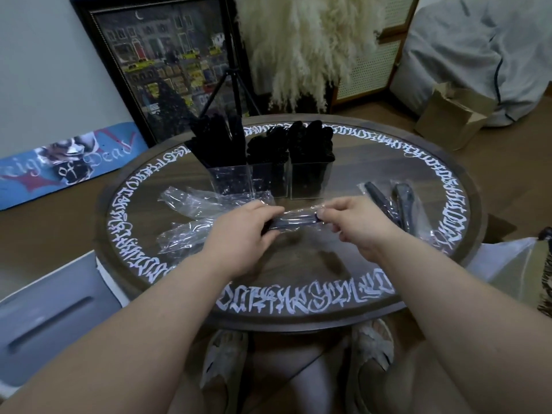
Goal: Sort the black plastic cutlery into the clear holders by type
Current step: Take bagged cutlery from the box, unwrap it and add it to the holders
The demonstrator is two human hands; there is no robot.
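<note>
Both hands, the left hand and right hand, pinch opposite ends of a wrapped black utensil above the counter. Peel the film off gently, then identify its type before choosing among the clear holders.

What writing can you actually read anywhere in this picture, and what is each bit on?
"eign of Dead": on the blue board leaning against the wall at left; its first letter is cut off or hidden.
White calligraphy: runs round the rim of the round table, stylised and not readable as words.
Framed picture: small yellow signs in the street scene, too blurred to read.
Cutlery wrappers and clear holders: no readable text.
</note>
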